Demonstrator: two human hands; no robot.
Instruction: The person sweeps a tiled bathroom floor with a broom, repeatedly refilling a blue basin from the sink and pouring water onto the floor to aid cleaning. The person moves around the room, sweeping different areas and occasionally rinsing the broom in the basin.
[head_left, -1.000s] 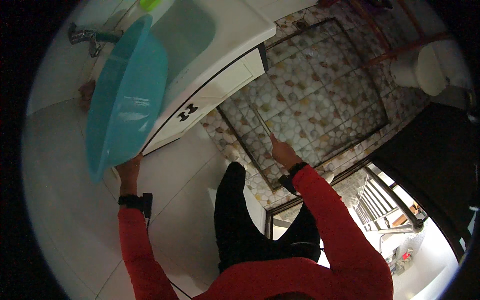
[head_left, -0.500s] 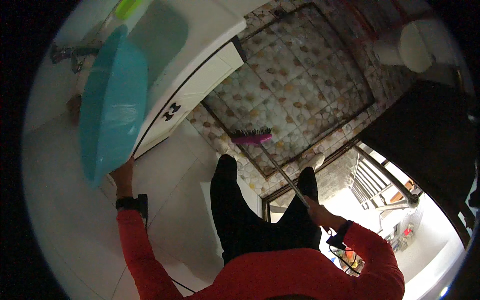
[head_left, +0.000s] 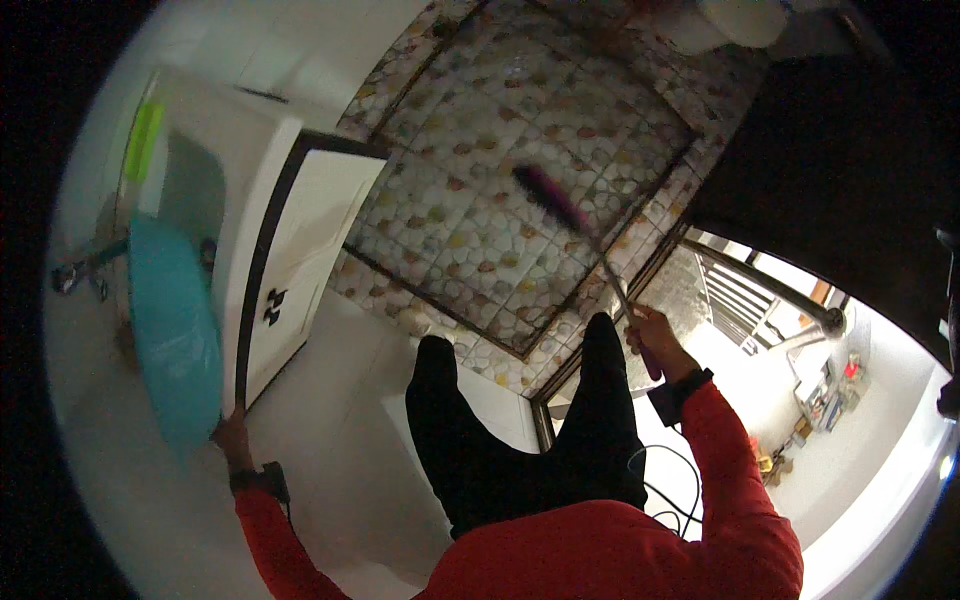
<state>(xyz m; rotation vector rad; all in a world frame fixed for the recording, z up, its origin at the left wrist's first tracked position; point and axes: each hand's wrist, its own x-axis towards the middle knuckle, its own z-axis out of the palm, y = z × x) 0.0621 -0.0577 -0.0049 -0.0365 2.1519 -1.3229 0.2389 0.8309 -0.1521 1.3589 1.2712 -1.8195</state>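
Observation:
My right hand (head_left: 655, 340) is closed round the handle of a broom (head_left: 615, 278). The broom has a thin metal shaft and a purple head with dark bristles (head_left: 552, 197), which shows blurred over the pebble-patterned floor. At the left, my left hand (head_left: 232, 440) has its fingers at the near end of a large teal plastic basin (head_left: 175, 330). The basin is tipped on its side against the sink counter, and its rim partly hides my fingers. Both wrists wear a black strap with a small device.
A white sink cabinet (head_left: 310, 220) with dark trim stands at the left, with a tap (head_left: 85, 270) and a bright green item (head_left: 143, 142). A dark-edged sunken floor (head_left: 470, 150) lies ahead. At the right are a dark door panel (head_left: 800, 170) and a metal railing (head_left: 770, 288).
The broom head has swung farther forward and turned, and my right hand has moved forward with it. The whole view has shifted. My left hand stays at the basin.

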